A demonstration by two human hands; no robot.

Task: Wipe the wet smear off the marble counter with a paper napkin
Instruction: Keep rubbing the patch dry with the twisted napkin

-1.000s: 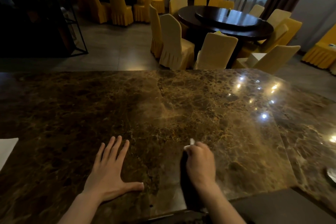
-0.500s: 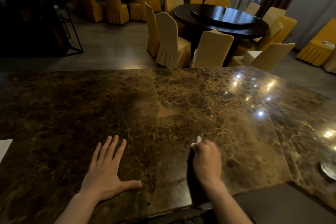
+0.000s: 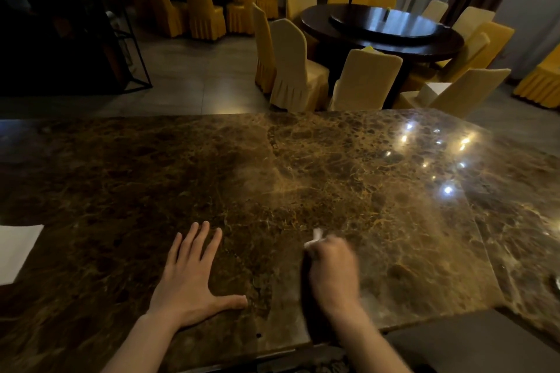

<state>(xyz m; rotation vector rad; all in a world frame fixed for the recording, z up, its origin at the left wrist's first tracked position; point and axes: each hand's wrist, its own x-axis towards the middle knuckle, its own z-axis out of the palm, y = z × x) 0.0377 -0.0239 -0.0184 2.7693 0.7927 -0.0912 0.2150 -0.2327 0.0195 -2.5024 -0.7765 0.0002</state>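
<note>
The brown marble counter (image 3: 121,179) fills the lower part of the view. My right hand (image 3: 333,269) is fisted on a crumpled white paper napkin (image 3: 315,236); only a small tip of it shows past my knuckles, and the hand is blurred. It presses down on the counter near the front edge. A paler hazy smear (image 3: 272,182) lies on the marble beyond that hand. My left hand (image 3: 189,278) rests flat on the counter to the left, fingers spread, holding nothing.
A white sheet (image 3: 15,251) lies at the counter's left edge. A small shiny object (image 3: 556,283) sits at the far right edge. Beyond the counter stand covered chairs (image 3: 291,66) and a dark round table (image 3: 381,27).
My right hand with the napkin has shifted slightly right and forward over the marble, and is blurred now. My left hand has stayed flat in place.
</note>
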